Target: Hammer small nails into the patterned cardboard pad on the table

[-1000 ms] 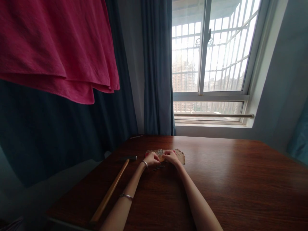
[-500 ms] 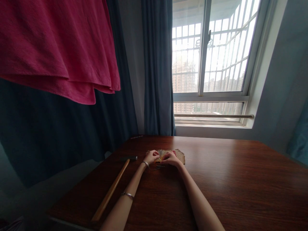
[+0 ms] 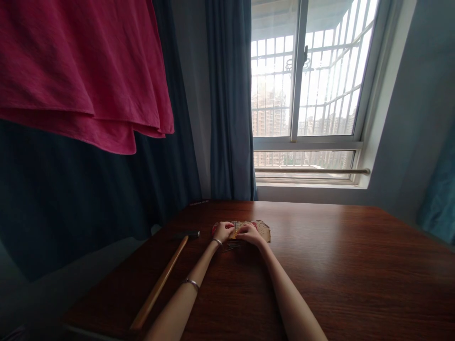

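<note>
A small tan piece dotted with holes or specks (image 3: pixel 263 231), its far edge jagged, lies flat on the brown table. Over its left part is my left hand (image 3: pixel 224 230), fingers closed in a pinch; what they hold is too small to make out. My right hand (image 3: pixel 249 233) rests over its middle, fingertips pressed together close to the left ones, their contents hidden. Red patches show beside both hands. Several thin metal nails or pins (image 3: pixel 232 245) lie on the table just in front of the piece.
A hammer (image 3: pixel 161 280) with a wooden handle lies left of my left forearm. The brown table (image 3: pixel 341 270) reaches to the wall below a barred window (image 3: pixel 305 94). Blue curtains (image 3: pixel 231 104) hang behind, and a pink towel (image 3: pixel 85 80) hangs at upper left.
The whole view has shifted slightly, so things appear a little further left. My left hand has edged closer to my right; both remain over the tan piece.
</note>
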{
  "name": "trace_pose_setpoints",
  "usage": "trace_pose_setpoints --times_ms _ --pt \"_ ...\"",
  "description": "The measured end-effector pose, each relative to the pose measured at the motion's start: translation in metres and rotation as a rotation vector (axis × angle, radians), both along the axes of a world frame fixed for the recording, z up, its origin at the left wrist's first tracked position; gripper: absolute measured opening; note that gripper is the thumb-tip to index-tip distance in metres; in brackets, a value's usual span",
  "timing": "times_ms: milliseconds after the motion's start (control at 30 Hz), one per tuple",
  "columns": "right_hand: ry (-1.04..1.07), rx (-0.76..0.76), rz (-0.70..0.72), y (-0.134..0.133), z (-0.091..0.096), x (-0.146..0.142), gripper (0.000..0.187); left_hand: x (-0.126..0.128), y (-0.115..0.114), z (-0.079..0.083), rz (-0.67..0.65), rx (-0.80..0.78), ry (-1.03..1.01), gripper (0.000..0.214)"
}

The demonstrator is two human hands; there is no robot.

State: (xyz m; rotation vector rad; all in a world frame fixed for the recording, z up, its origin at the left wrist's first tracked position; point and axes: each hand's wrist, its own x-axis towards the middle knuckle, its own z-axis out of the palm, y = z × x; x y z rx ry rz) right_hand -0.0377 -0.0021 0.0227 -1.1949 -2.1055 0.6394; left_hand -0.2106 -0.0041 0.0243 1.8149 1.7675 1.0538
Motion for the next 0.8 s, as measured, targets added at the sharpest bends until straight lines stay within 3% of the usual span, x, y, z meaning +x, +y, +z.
trace_pose_setpoints --times_ms 133,467,667,800 --pt "0.048 -0.022 0.019 0.002 -0.003 -0.003 0.009 0.0 0.002 -0.003 0.015 0.005 0.035 0.019" --pt "0.062 -0.076 -0.225 0.013 -0.009 -0.02 0.028 0.004 0.002 0.0 0.035 0.106 0.151 0.018" --pt "-0.02 -0.071 -0.292 0.009 -0.006 -0.028 0.028 0.004 0.002 -0.004 0.072 0.12 0.132 0.019" --pt "-0.061 -0.068 -0.314 0.007 -0.004 -0.032 0.026 0.007 0.0 0.004 0.1 0.095 0.027 0.021"
